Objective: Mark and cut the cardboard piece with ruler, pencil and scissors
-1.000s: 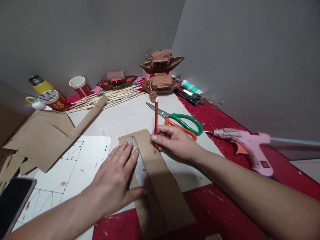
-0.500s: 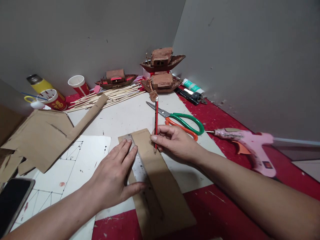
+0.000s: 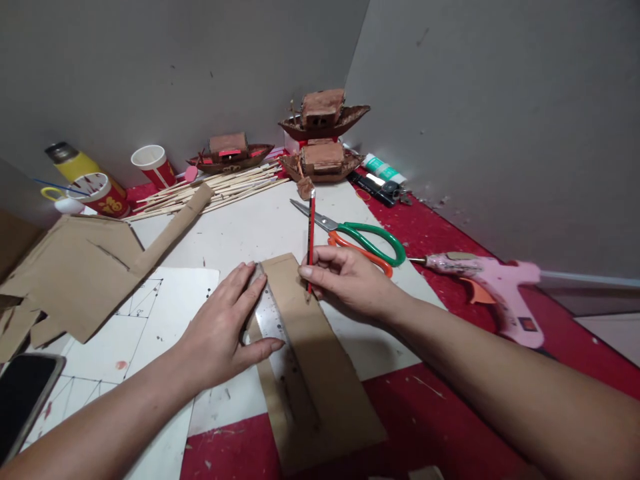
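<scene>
A metal ruler lies lengthwise on a brown cardboard strip. My left hand rests on the ruler's upper left part, fingers spread, with the thumb reaching across it. My right hand pinches a red and black pencil between thumb and fingers. The pencil stands nearly upright, its point down over the right side of the cardboard. Whether the point touches the cardboard, I cannot tell.
Green and orange scissors lie beyond my right hand. A pink glue gun is at the right. Model boats, wooden sticks and paper cups stand at the back. Cardboard pieces and a phone are left.
My left hand has shifted slightly up and left on the ruler, with its fingers closer to the ruler's left edge. The whole view has moved a little; the pencil remains in my right hand.
</scene>
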